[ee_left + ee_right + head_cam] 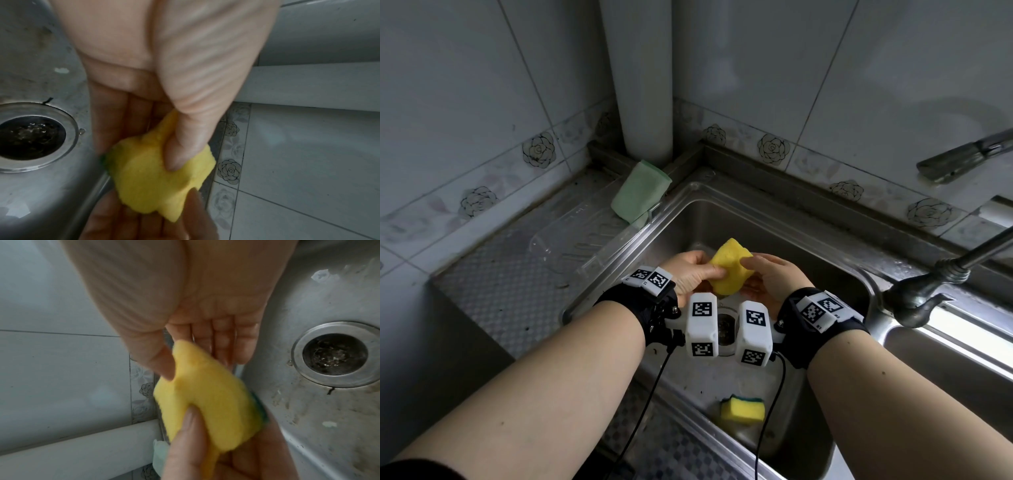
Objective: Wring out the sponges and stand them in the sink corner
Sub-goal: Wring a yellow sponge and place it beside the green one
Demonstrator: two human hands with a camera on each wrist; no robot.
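A yellow sponge (pixel 731 270) with a green scouring side is held over the steel sink (pixel 774 219), above the drain (pixel 726 323). My left hand (pixel 697 274) pinches its left end, thumb on top and fingers beneath. My right hand (pixel 767 277) pinches the right end the same way. In the left wrist view the left thumb dents the sponge (pixel 156 178). In the right wrist view the sponge (pixel 207 404) lies between the right thumb and fingers, its green edge showing. A second yellow and green sponge (pixel 742 408) lies flat on the sink floor near the front.
A pale green cloth (pixel 640 190) leans in the back corner against a white pipe (pixel 645 85), on a clear plastic tray (pixel 585 246). The tap (pixel 935 284) reaches in from the right. A second basin (pixel 945 359) lies to the right. Tiled walls close the back.
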